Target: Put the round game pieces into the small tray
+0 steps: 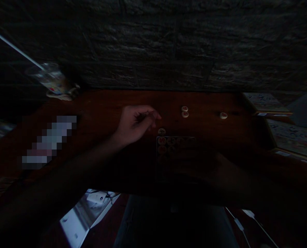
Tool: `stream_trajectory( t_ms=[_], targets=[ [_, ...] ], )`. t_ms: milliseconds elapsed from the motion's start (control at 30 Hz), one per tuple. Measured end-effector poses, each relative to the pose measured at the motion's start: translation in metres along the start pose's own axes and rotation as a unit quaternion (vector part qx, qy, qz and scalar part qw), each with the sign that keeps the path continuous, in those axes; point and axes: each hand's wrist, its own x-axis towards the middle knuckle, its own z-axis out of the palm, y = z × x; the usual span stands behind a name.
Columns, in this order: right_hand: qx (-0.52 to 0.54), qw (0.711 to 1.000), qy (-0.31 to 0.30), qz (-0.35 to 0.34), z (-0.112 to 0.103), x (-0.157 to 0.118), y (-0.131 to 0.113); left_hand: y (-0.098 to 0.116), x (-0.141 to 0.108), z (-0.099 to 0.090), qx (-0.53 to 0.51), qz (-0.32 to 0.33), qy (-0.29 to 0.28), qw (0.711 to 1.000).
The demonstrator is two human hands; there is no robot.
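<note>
My left hand [139, 124] hovers over the wooden table, its fingers curled in toward the thumb. Whatever its fingertips hold, if anything, I cannot make out. Just to its right lies a round Chinese chess piece [162, 131], by the back left corner of a shallow tray [156, 168]. Several chess pieces [171, 141] fill the tray's back rows, some with red marks, others dark. Deep shadow covers my right hand [207, 163], which is over the tray's right side; its fingers cannot be made out. Farther back, two pieces [185, 114] touch each other, and a single piece [223, 115] lies to the right.
A clear plastic cup with a straw [55, 81] stands at the back left. Two flat boxes [293, 136] lie at the right end. A stone-like wall [153, 44] rises behind the table [104, 103]. Below the front edge are a white open box [77, 218] and white cables [238, 224].
</note>
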Motion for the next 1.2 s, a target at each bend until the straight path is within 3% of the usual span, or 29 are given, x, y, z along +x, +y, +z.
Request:
stream_trajectory(
  t_ms=[300,900,1100,1200],
  targets=[
    [-0.095,0.995,-0.013,-0.019,0.011,-0.009,-0.002,0.001,-0.003,-0.002,0.031,0.02,-0.025,0.999],
    [-0.103,0.995,-0.008,-0.015,0.012,-0.009,-0.007,-0.001,-0.002,-0.004,0.046,0.031,-0.023,0.998],
    [-0.092,0.993,0.065,0.031,-0.012,0.006,-0.009,-0.005,0.0,-0.011,0.057,0.0,0.002,0.998],
    [-0.124,0.981,0.11,0.102,-0.03,0.005,0.011,-0.011,0.004,-0.016,0.06,-0.016,0.038,0.997]
  ],
)
